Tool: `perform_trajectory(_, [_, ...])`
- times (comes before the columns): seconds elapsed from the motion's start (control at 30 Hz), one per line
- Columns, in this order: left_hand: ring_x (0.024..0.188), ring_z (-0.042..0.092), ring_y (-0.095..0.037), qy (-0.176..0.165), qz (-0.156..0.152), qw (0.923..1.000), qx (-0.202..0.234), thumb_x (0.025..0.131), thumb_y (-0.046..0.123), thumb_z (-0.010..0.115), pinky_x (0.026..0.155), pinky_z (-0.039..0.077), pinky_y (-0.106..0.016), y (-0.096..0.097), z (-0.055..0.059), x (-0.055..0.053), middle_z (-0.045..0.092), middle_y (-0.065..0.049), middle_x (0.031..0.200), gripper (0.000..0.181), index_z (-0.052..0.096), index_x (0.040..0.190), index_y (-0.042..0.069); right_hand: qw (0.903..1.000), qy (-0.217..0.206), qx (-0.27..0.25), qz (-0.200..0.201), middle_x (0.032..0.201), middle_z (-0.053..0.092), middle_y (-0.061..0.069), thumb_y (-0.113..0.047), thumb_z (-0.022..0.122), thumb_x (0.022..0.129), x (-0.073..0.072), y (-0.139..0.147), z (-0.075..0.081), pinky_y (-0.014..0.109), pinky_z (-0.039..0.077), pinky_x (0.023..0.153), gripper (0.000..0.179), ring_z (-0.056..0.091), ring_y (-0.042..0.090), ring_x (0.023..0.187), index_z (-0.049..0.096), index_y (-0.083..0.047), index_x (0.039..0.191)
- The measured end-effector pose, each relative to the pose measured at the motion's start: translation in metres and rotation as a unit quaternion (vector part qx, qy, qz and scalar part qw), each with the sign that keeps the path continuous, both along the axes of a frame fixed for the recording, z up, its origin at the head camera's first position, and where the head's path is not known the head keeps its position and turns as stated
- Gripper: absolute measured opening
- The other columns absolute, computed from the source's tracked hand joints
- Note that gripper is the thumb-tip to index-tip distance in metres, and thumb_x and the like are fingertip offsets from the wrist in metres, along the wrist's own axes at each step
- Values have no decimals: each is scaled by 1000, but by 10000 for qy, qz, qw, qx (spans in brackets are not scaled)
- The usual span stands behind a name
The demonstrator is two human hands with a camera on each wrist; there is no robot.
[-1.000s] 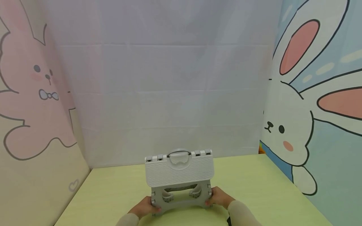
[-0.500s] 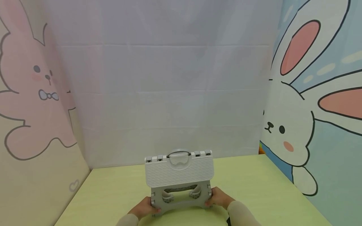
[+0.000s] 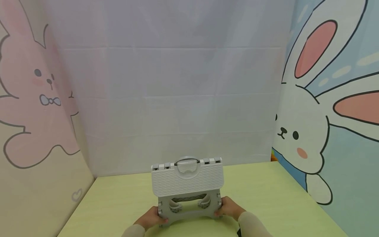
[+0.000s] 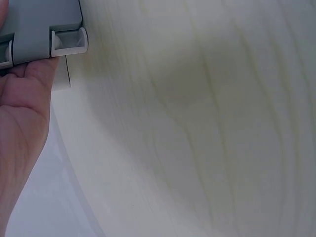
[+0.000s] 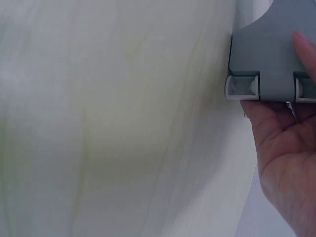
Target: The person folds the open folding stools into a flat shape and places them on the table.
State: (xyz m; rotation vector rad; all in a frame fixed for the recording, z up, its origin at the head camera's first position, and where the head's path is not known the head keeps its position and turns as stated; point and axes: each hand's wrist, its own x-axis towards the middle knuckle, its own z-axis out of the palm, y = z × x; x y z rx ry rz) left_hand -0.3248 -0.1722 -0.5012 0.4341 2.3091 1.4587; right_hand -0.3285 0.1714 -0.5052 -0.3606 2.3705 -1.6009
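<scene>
Barely anything has moved since the earlier frame: the folding stool (image 3: 188,185) keeps its place. Left hand (image 3: 149,217) and right hand (image 3: 231,207) grip opposite sides of its grey leg frame (image 3: 189,215).

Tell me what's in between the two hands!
In the head view, a grey-and-white folding stool fills the space between the left hand and right hand, with each hand gripping one side.

creased white backdrop (image 3: 177,85) behind yellow table (image 3: 260,194), pink rabbit panel (image 3: 38,125) left, white rabbit panel (image 3: 311,131) right
</scene>
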Motion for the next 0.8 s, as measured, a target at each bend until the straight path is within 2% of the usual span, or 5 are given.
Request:
perform_trajectory(0.37, [105, 60, -44, 69, 72, 9998, -162, 82, -2, 70, 89, 49, -51, 1, 4, -2, 62, -32, 111, 39, 56, 114, -20, 10000, 42, 59, -24, 96, 69, 24, 13, 70, 66, -2, -1, 3, 45, 54, 82, 32, 66, 33, 90, 65, 17, 97])
perform_trajectory(0.6, [105, 60, -44, 63, -17, 10000, 33, 81, -3, 70, 90, 48, -51, 1, 0, -4, 62, -32, 111, 39, 56, 114, -21, 9999, 116, 107, -54, 95, 69, 24, 13, 70, 67, -1, 1, 4, 44, 54, 80, 29, 66, 31, 88, 64, 17, 95])
perform_trajectory(0.8, [105, 60, -44, 21, -19, 10000, 18, 81, -3, 70, 91, 48, -52, 1, -1, -5, 62, -32, 110, 38, 57, 112, -20, 9998, 84, 139, -69, 96, 69, 24, 13, 69, 67, -1, 1, 3, 45, 54, 81, 30, 66, 32, 89, 64, 17, 96])
